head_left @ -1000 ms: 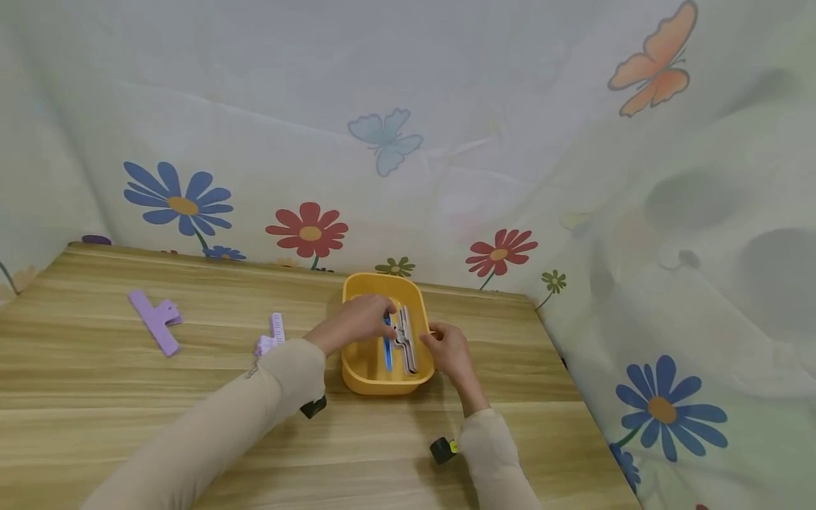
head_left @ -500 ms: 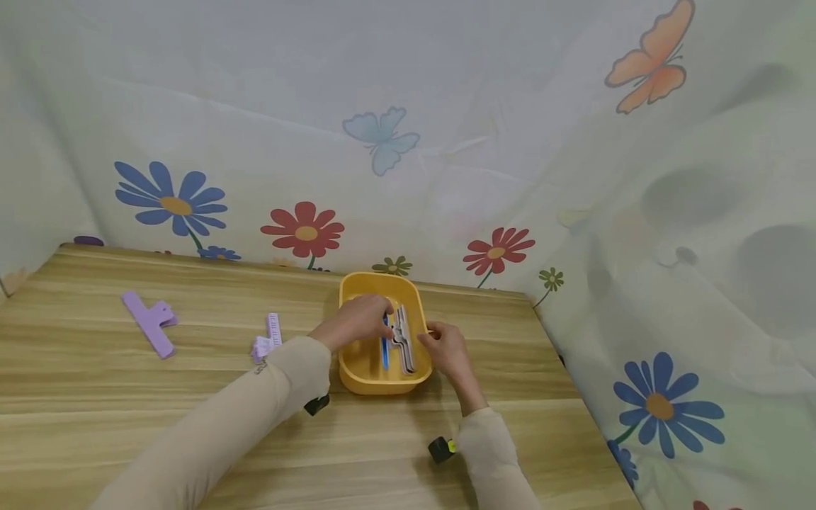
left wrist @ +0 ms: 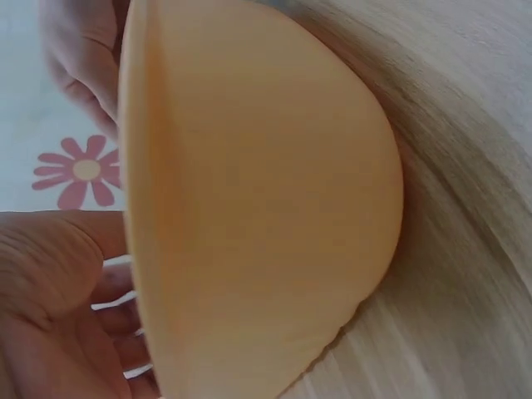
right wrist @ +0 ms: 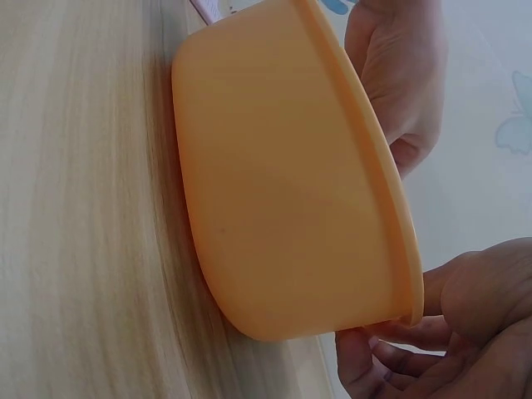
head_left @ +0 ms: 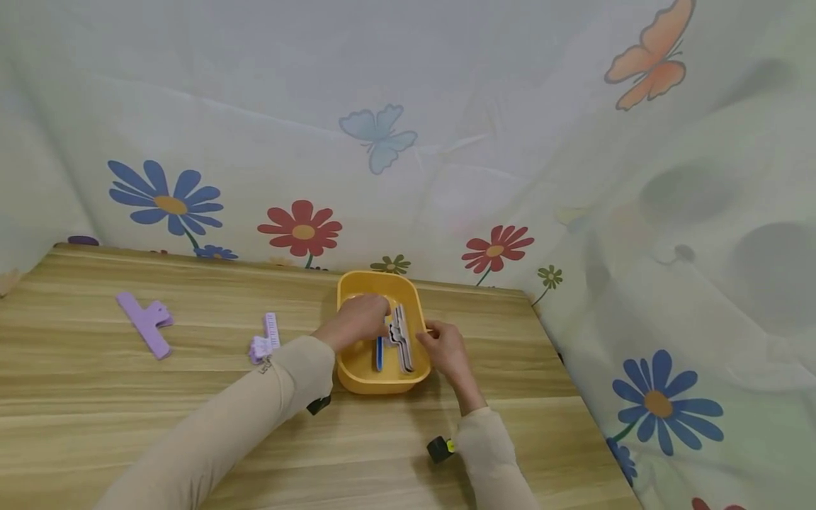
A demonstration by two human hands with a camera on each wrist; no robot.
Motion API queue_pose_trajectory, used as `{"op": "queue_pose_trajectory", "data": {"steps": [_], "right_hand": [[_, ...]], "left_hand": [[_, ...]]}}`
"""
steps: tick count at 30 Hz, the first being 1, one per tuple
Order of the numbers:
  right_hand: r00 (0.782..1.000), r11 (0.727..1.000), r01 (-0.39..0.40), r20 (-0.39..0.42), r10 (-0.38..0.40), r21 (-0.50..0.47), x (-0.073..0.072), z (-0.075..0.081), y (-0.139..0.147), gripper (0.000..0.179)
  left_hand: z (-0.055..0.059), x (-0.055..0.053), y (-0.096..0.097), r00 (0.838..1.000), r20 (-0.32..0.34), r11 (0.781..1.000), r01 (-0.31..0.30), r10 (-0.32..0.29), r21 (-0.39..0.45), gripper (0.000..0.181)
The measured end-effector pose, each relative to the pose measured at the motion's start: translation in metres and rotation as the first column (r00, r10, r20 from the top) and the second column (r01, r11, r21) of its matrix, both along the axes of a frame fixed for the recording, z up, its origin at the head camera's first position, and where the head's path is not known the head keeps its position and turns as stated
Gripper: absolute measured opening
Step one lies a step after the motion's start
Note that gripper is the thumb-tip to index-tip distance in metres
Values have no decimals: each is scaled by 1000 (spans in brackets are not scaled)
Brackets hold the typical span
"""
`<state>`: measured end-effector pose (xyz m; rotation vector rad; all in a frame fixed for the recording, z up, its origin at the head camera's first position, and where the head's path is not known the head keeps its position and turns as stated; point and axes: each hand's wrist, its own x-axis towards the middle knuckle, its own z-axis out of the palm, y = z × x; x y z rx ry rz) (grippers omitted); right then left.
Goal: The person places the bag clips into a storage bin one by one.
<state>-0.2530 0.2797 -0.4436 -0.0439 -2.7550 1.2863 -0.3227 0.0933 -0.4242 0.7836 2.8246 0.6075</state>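
A yellow plastic basin stands near the table's back edge. My left hand reaches into it over the left side and grips a long blue clip, whose upper part the hand hides. Beside that clip lie several pale clips with dark edges, lined up along the basin's right half. My right hand pinches the right rim between thumb and fingers. In the right wrist view, the thumb of the right hand is at the rim and its fingers curl under it. The basin wall hides the left fingertips in the left wrist view.
Two purple clips lie on the wooden table: a large T-shaped clip at far left and a smaller ruler-marked clip closer to the basin. A patterned cloth rises behind the table and along its right side.
Inside the basin, the blue clip has shifted slightly left, away from the pale clips, with my left hand. My right hand stays at the rim. The head view has turned slightly.
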Motion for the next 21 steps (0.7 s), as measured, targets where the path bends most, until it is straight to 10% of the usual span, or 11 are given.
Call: {"op": "queue_pose_trajectory", "data": {"steps": [21], "right_hand": [[999, 1000, -19, -27, 18, -19, 2, 0, -1, 27]], "left_hand": [[14, 13, -7, 1000, -23, 999, 7, -6, 41, 38]]}}
